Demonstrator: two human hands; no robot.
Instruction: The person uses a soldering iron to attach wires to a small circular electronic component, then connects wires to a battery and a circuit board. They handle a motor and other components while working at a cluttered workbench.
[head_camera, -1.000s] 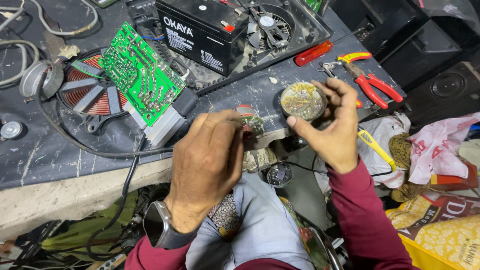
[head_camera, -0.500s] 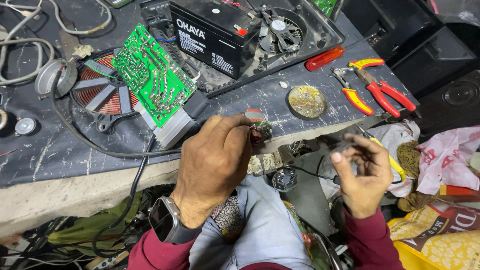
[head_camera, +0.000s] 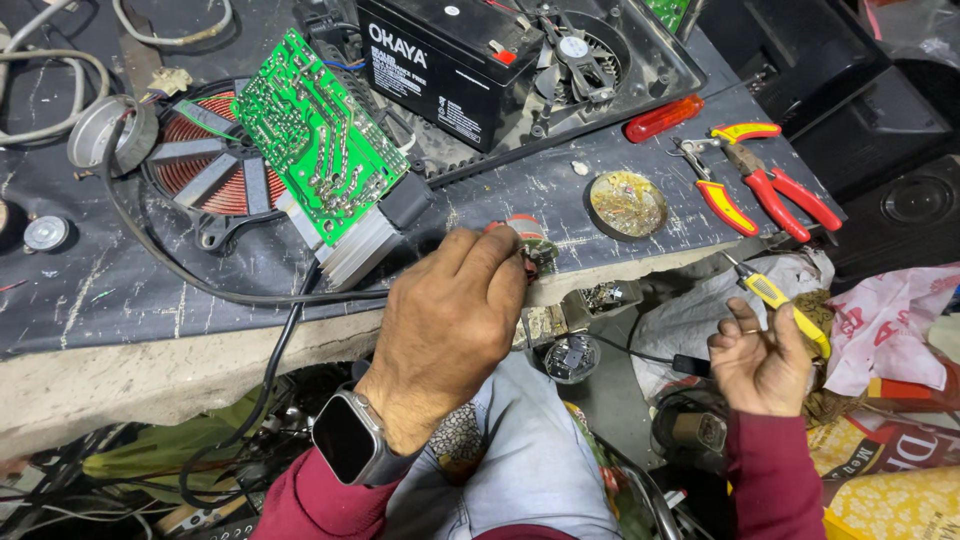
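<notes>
We look down at a dark worktop crowded with electronics repair parts. Our left hand, a smartwatch on its wrist, is closed around a small round component with a red-and-green band, pressing it at the worktop's front edge. Our right hand hangs below and to the right of that edge, fingers curled around a slim yellow-handled tool whose tip points up toward the worktop. A black cord trails near this hand.

A green circuit board lies propped toward the back left, over a copper-wound coil. A black battery sits at the back centre, red-and-yellow pliers near the right edge, and a round tin in front of them.

We judge the work to be at the point of bringing tool to part: the component is steadied, the tool not yet touching. The next move calls for raising the tip precisely while the left hand stays firm.
</notes>
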